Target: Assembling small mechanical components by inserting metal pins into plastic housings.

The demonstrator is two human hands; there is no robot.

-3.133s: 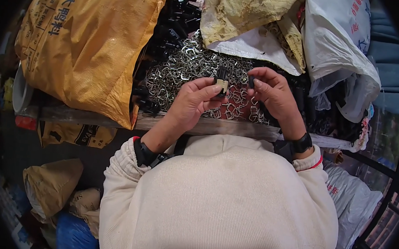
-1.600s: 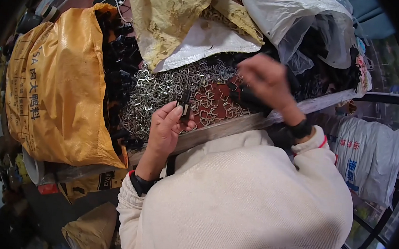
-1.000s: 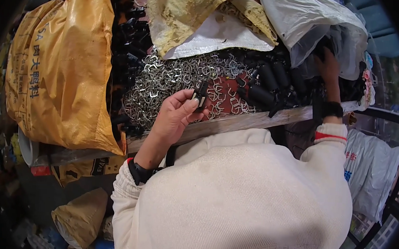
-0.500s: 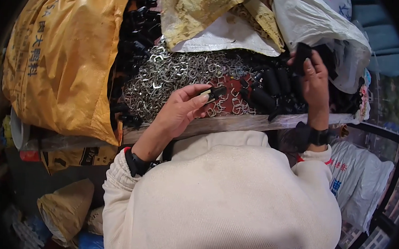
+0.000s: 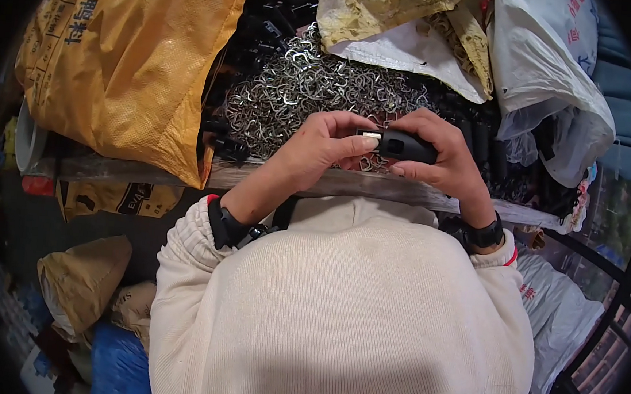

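Both my hands meet over the front edge of the bench. My right hand is closed around an oblong black plastic casing with a dark square opening in its face. Pinched in my left hand is a small black part with a cream-white piece, held against the casing's left end. My fingers partly hide where the two meet, so I cannot tell how far one sits inside the other. Just beyond my hands lies a heap of bent silvery metal hooks.
An orange woven sack stands at the left, beside black plastic parts. A yellowish sack lies over the back of the heap. On the right are a white plastic sack and more black casings. The bench's wooden edge runs before me.
My right hand has come left from the white sack, bringing the black casing to the small part in my left hand. The whole view has shifted slightly.
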